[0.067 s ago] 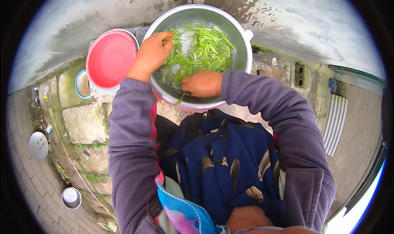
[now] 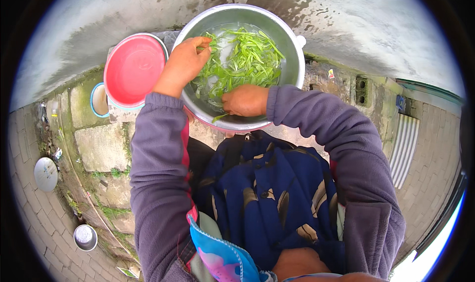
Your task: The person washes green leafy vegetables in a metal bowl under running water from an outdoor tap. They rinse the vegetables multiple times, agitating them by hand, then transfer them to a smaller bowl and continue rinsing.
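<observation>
A large metal basin [image 2: 292,59] holds water and a loose mass of green leafy vegetables [image 2: 255,54], partly afloat. My left hand [image 2: 187,62] reaches over the basin's left side, its fingers closed on some of the greens at their left edge. Low in the basin, near the rim closest to me, my right hand [image 2: 245,100] has its fingers bent and closed on more greens. One long leaf [image 2: 219,117] sticks out by that hand over the near rim. Fingertips of the right hand are partly hidden among leaves and water.
Left of the basin sits a red bowl [image 2: 136,69], with a blue-rimmed container [image 2: 100,101] beyond it. A concrete wall [image 2: 356,25] rises behind. Farther left on the paving are a round lid-like disc [image 2: 46,174] and a metal pot [image 2: 85,237]. A corrugated sheet [image 2: 404,148] lies at right.
My right hand has shifted slightly to the right. The leaf beside it lies flatter across the near rim, and a dark bit there no longer shows. My left hand stays nearly in place.
</observation>
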A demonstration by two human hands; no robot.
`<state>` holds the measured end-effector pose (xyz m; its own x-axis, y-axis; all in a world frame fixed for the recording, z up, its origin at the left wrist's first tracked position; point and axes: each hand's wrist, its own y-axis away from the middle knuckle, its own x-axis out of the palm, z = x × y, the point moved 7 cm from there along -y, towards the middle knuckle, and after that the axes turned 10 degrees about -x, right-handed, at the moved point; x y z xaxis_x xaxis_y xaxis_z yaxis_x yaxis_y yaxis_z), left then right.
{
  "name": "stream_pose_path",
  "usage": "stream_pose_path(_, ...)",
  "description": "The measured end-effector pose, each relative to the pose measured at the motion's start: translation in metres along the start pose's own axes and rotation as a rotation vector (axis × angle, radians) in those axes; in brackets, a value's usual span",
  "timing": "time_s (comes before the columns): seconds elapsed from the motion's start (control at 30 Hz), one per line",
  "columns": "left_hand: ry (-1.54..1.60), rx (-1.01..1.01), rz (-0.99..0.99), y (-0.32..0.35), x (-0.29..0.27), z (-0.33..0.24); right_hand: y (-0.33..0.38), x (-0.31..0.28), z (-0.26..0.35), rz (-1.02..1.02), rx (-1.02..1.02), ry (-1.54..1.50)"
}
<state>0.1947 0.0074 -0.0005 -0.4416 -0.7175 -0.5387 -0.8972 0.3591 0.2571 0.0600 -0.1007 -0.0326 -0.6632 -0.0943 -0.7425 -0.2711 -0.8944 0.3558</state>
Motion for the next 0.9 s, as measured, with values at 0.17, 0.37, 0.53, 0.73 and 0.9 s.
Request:
stream_pose_path(0.17,0.207,-0.020,0.133,0.002,0.014,0.006,0.035,-0.026,-0.041,-0.450,0.174,-0.382)
stream_pose_path(0.37,0.645,-0.181,0.424,0.015,0.048,-0.014,0.073,-0.052,-0.066,-0.902,0.333,-1.342)
stream_pose_path(0.53,0.473,-0.120,0.354,0.010,0.048,-0.028,0.074,-0.063,-0.063,-0.820,0.321,-0.997)
stream_pose_path(0.73,0.227,0.090,0.299,0.009,0.060,-0.035,0.077,-0.075,-0.058,-0.801,0.344,-0.459)
stream_pose_path(0.9,0.311,-0.097,0.269,0.003,0.061,-0.021,0.070,-0.085,-0.045,-0.892,0.251,-0.441)
